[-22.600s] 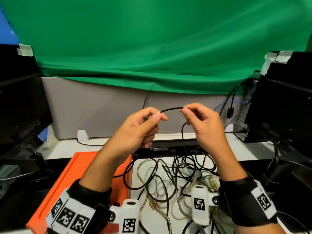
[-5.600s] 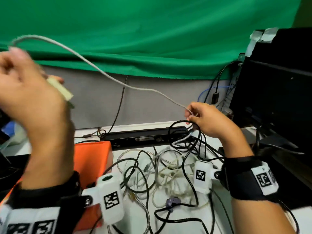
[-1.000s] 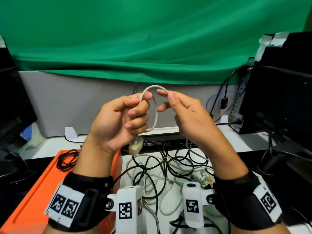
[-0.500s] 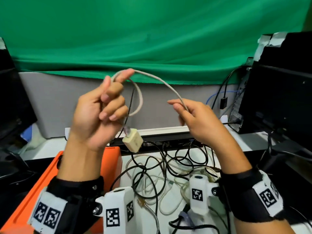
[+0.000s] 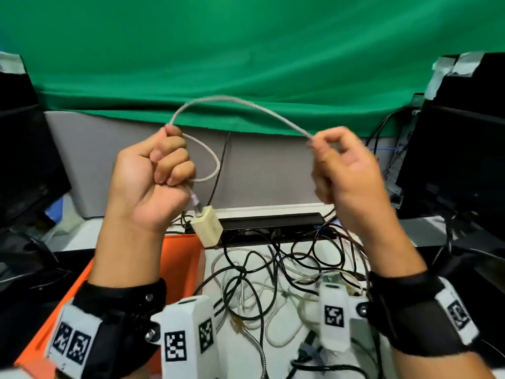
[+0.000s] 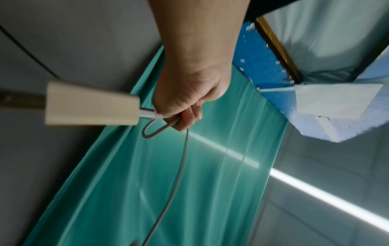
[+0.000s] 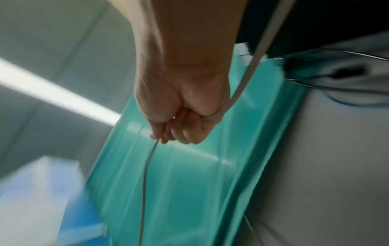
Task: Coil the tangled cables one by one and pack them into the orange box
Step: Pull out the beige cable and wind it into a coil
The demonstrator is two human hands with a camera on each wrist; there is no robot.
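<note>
My left hand [image 5: 161,170] [image 6: 187,106] is raised in a fist around a small loop of the grey-white cable [image 5: 232,101] [image 6: 179,174]. A cream rectangular connector block [image 5: 207,226] [image 6: 90,104] dangles just below that fist. The cable arches over to my right hand [image 5: 336,160] [image 7: 181,123], which pinches it between thumb and fingertips at the same height. From the right hand the cable [image 7: 252,66] drops back past the wrist. The orange box [image 5: 180,263] sits below my left forearm. A tangle of black and pale cables [image 5: 273,277] lies on the white table beside it.
Black monitors stand at left [image 5: 24,165] and right [image 5: 461,160]. A black bar [image 5: 270,221] lies across the back of the table before a grey partition [image 5: 262,170] and green cloth [image 5: 246,50]. Wrist cameras with tags [image 5: 188,337] hang over the near table.
My hands have moved apart, the right one rising and going right along the cable. The left fist has lowered and holds one small loop, with the connector still dangling.
</note>
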